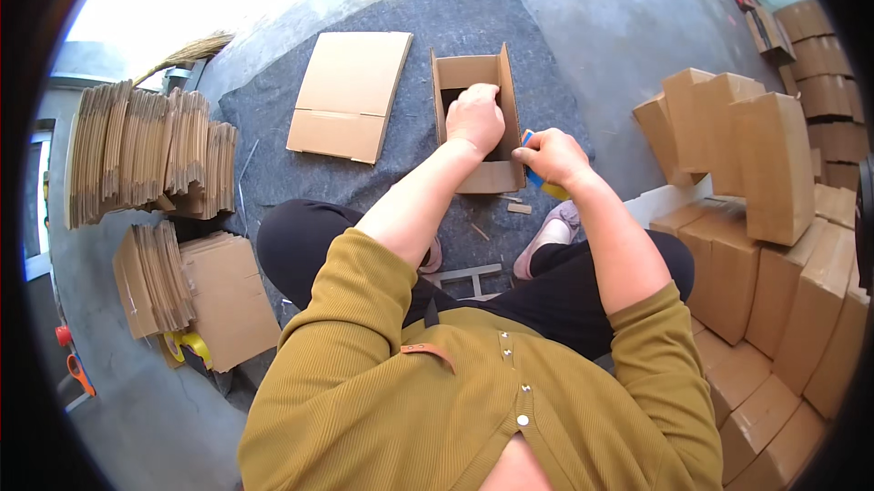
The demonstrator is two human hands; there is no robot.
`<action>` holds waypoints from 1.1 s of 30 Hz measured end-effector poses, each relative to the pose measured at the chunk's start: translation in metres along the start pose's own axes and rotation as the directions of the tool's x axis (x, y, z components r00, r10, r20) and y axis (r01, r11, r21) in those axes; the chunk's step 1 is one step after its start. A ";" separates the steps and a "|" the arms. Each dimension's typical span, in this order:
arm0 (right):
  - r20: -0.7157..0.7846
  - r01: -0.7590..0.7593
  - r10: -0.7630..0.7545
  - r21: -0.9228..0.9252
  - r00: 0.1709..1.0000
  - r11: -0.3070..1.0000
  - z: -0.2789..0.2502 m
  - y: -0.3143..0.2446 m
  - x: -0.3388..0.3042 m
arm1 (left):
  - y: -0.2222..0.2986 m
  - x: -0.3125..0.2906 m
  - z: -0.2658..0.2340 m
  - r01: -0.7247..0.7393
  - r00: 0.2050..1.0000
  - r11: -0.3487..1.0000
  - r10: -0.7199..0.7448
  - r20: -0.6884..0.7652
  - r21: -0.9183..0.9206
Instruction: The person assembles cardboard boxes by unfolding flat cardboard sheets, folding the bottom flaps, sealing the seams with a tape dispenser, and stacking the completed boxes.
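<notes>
An open cardboard box (492, 179) stands on the dark mat in front of me, its side flaps raised. My left hand (475, 120) reaches over the opening with its fingers curled in a fist-like shape. Their tips are hidden, so what they hold, if anything, does not show. Beside the box's right wall, my right hand (553, 159) is closed around what looks like a blue and yellow tape dispenser (528, 138), mostly covered by the hand. A folded flat carton (350, 95) lies on the mat to the left of the box.
Flattened cartons (137, 150) are stacked at the left, with more (228, 300) nearer me beside a yellow tape roll (188, 347). Orange-handled scissors (80, 373) lie at far left. Closed boxes (774, 168) pile up on the right. Cardboard scraps (519, 209) lie near my feet.
</notes>
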State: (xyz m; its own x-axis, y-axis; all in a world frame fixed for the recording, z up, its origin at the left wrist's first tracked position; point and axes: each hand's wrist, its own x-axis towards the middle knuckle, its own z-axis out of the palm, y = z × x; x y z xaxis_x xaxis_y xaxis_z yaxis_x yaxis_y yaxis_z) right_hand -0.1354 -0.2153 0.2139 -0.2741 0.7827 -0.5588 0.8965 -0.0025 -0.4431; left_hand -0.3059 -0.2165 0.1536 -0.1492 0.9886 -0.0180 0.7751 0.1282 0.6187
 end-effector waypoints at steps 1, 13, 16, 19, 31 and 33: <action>-0.011 0.000 0.000 -0.004 1.000 1.000 -0.002 0.004 0.001 | 0.007 -0.010 -0.011 -0.206 0.933 0.973 0.227 -0.279 0.103; -0.040 0.099 -0.143 -0.538 0.989 0.837 0.056 -0.023 0.024 | -0.013 -0.027 0.023 0.264 0.956 0.950 -0.281 0.088 0.166; -0.019 0.109 -0.147 -0.578 0.989 0.809 0.053 -0.032 0.013 | -0.022 -0.037 0.023 0.126 0.980 0.923 -0.174 0.102 0.365; 0.047 0.127 -0.121 -0.554 0.992 0.823 0.046 -0.035 0.003 | -0.030 -0.041 0.025 0.103 0.989 0.926 -0.134 0.063 0.363; 0.106 0.159 -0.119 -0.571 0.987 0.806 0.048 -0.020 -0.009 | -0.044 -0.040 0.016 -0.064 0.997 0.928 0.072 -0.008 0.366; 0.109 0.159 -0.118 -0.557 0.987 0.815 0.047 -0.018 -0.010 | -0.045 -0.042 0.015 -0.067 0.997 0.932 0.076 -0.011 0.355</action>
State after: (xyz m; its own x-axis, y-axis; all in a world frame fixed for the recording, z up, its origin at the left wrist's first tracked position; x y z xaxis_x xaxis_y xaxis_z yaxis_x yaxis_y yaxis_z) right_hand -0.1646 -0.2524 0.1948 -0.4144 0.7047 -0.5759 0.8810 0.4694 -0.0595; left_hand -0.3255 -0.2624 0.1141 -0.0965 0.9946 0.0378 0.9508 0.0809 0.2990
